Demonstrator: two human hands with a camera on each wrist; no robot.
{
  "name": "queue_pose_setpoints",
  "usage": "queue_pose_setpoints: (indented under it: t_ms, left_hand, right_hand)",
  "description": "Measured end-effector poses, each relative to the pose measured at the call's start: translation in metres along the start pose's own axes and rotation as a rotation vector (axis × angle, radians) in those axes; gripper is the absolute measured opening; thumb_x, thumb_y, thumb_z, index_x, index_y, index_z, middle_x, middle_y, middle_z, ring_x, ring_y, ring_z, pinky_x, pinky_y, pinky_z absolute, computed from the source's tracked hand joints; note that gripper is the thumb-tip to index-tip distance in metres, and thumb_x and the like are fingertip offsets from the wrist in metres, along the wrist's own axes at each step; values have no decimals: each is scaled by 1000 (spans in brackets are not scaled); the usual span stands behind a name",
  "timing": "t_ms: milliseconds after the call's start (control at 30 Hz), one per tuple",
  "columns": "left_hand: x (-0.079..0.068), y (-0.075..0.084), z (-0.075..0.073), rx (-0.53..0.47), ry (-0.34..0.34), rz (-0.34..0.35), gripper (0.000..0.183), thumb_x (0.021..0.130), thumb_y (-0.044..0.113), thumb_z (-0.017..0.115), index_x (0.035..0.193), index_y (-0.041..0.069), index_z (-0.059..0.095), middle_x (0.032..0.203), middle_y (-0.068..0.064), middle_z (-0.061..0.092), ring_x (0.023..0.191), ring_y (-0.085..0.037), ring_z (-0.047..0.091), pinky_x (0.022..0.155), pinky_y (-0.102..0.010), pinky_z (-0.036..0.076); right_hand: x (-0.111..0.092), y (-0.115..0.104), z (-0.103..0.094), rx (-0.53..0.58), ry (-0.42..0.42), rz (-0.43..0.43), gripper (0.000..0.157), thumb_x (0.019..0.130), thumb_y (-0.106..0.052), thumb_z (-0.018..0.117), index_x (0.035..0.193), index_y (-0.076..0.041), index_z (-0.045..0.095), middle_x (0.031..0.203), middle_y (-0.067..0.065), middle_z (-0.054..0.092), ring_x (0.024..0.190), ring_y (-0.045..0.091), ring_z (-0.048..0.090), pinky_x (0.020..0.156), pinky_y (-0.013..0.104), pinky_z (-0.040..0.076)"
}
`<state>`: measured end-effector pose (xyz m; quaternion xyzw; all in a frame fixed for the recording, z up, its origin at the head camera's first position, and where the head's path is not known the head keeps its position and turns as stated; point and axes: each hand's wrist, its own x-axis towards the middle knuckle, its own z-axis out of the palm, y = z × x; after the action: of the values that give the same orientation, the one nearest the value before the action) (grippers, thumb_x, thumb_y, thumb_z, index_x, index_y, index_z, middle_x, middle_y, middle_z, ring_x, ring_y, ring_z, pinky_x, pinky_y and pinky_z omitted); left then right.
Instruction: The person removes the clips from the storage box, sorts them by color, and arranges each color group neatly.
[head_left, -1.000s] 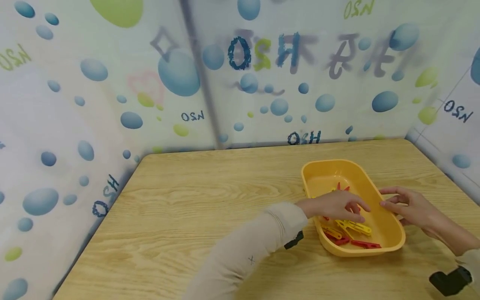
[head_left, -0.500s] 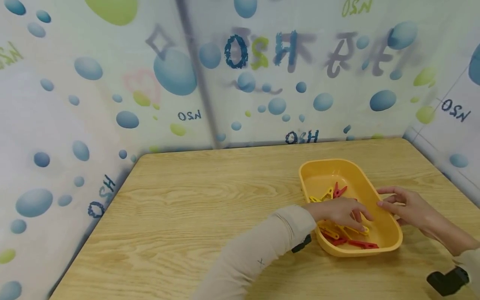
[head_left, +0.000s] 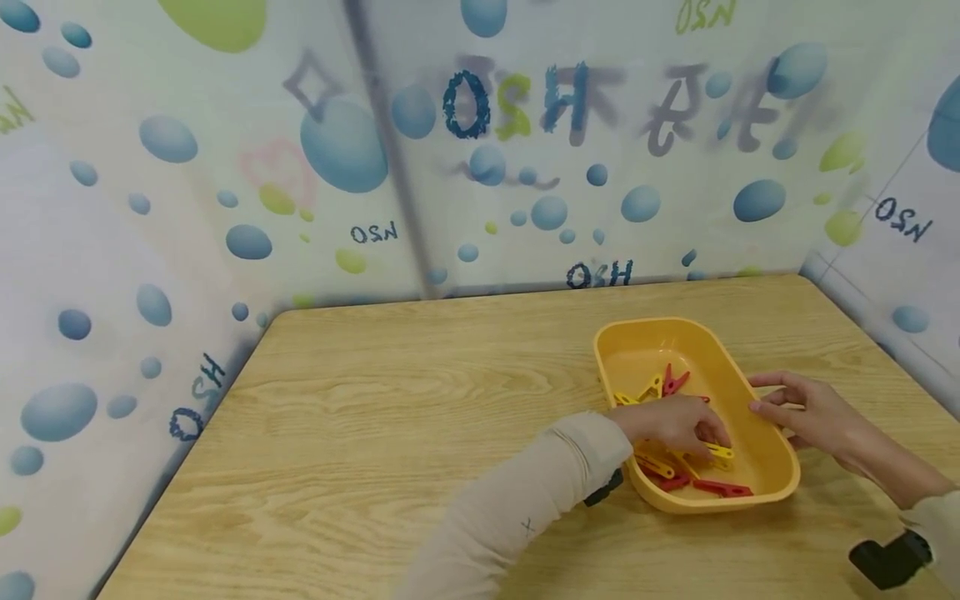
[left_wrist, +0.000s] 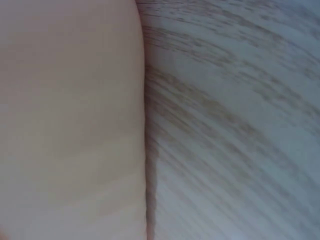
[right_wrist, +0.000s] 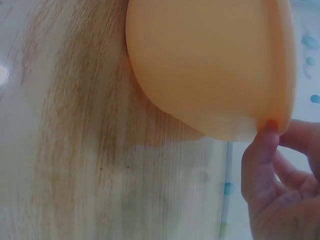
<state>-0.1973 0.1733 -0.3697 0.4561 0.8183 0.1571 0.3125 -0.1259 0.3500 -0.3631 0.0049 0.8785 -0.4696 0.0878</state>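
A yellow-orange plastic tub (head_left: 757, 417) stands on the right part of the table, holding yellow and red clothespins. Inside it, my left hand (head_left: 675, 423) reaches down with bent fingers and pinches a yellow clothespin (head_left: 722, 451). That hand hides part of the pile; red clothespins (head_left: 723, 488) lie near the tub's front and another red one (head_left: 675, 380) farther back. At the tub's right side, my right hand (head_left: 817, 414) grips the rim. The right wrist view shows its thumb and fingers (right_wrist: 262, 165) pinching the rim's edge. Only pale sleeve or forearm and wood grain show in the left wrist view.
The wooden table (head_left: 420, 383) reaches back to a wall curtain (head_left: 525, 167) printed with blue and green bubbles. More curtain runs along the left and right sides. A dark wrist camera (head_left: 890, 560) sits below the right forearm.
My left hand has lowered into the tub, its fingers closing on a yellow clothespin. My right hand keeps hold of the rim. The whole head view has shifted slightly.
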Motion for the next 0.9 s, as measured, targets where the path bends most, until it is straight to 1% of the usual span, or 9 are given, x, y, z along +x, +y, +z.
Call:
queue_pose_setpoints:
  t_ms: [167, 233, 333, 533, 633, 867, 900]
  left_hand:
    - [1, -1, 1, -29, 3, -11, 28, 81, 14, 64, 108, 17, 63, 91, 14, 58, 78, 5, 48, 68, -4, 35]
    - [0, -1, 1, -31, 3, 0, 26, 80, 14, 65, 106, 16, 63, 89, 14, 57, 78, 5, 48, 68, -4, 35]
    - [-1, -3, 0, -14, 1, 35, 23, 80, 15, 65, 102, 14, 64, 88, 13, 57, 78, 5, 48, 68, -3, 34]
    - [-5, -4, -5, -23, -8, 39, 17, 81, 16, 64, 98, 14, 64, 87, 13, 57, 78, 6, 48, 70, -3, 34]
    - [-6, -4, -6, -15, -21, 58, 17, 81, 15, 63, 98, 14, 64, 88, 13, 58, 79, 6, 48, 71, -3, 33]
    - [-6, -3, -6, -12, -41, 33, 12, 81, 16, 63, 93, 15, 61, 85, 13, 54, 78, 2, 47, 69, -4, 34]
    - [-7, -3, -6, -8, -41, 38, 12, 81, 16, 63, 93, 15, 61, 86, 13, 54, 78, 2, 47, 69, -4, 34]
  right_hand:
    - [0, 0, 0, 13, 0, 1, 51, 90, -19, 52, 125, 12, 30, 88, 11, 56, 69, 15, 59, 57, 35, 51]
    - [0, 1, 0, 21, -3, 2, 52, 90, -19, 52, 125, 12, 30, 88, 11, 56, 69, 15, 59, 57, 36, 51]
    - [0, 1, -1, 25, -2, 7, 53, 90, -20, 53, 125, 12, 30, 88, 11, 56, 69, 16, 59, 57, 36, 51]
    - [1, 1, -1, 16, 5, 7, 54, 89, -21, 53, 125, 12, 30, 88, 12, 55, 69, 15, 59, 57, 36, 51]
    - [1, 1, -1, 10, 8, 1, 55, 89, -21, 54, 125, 12, 30, 88, 13, 55, 69, 15, 59, 57, 36, 51]
    - [1, 0, -1, 15, 7, -4, 54, 89, -20, 54, 125, 12, 31, 88, 12, 55, 69, 15, 59, 57, 35, 51]
    - [1, 1, -1, 16, 6, -6, 53, 89, -20, 53, 125, 12, 31, 88, 12, 55, 69, 15, 59, 57, 35, 51]
